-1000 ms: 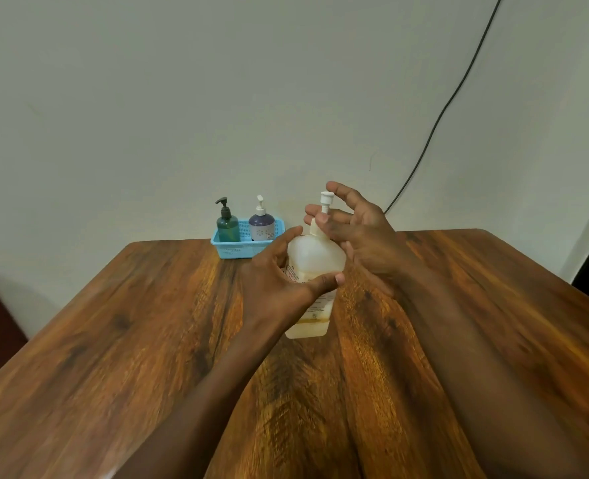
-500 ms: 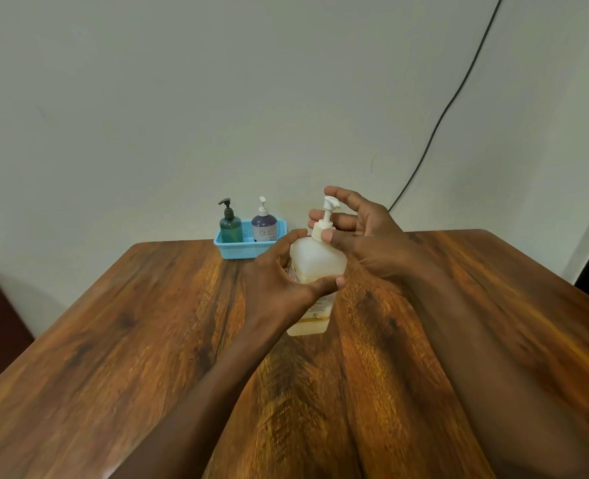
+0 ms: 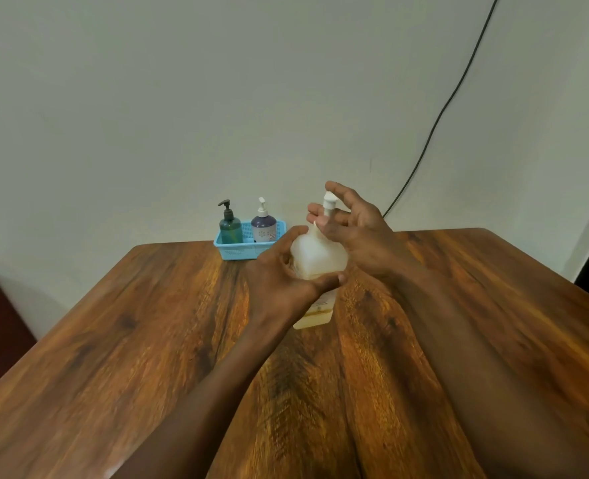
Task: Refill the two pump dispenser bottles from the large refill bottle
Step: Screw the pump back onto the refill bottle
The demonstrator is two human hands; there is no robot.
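As the view begins at the bottom edge, forearms [image 3: 217,392]: two bare arms rise from the lower frame and meet at centre.
Table [image 3: 130,340]: brown wood grain, filling the lower half.
Left hand [image 3: 282,281]: just left of centre, wrapped round the body of the large bottle, thumb across its near face, holding it upright.
Large bottle [image 3: 317,259]: cloudy white plastic, centre of frame, standing on the table. A shallow amber layer shows near its base. Its top is not off, so by my judgement nothing has been poured yet.
Right hand [image 3: 358,233]: just right of centre, fingers loosely curled round the pump's stem, thumb tip at the collar, forefinger lifted over the top. It looks set to unscrew.
Pump [image 3: 329,202]: white, upright on the large bottle's neck. Whether it is loosened cannot be told.
Basket [image 3: 241,253]: pale blue, at the far table edge, left of centre.
Green bottle [image 3: 230,230]: left side of the basket, dark pump on.
Purple bottle [image 3: 263,229]: right side of the basket, white pump on. Neither small bottle is opened. Opening, filling and closing both seems left to do.
Wall [image 3: 147,115]: pale, upper half.
Cable [image 3: 441,115]: dark, running down from the upper right.
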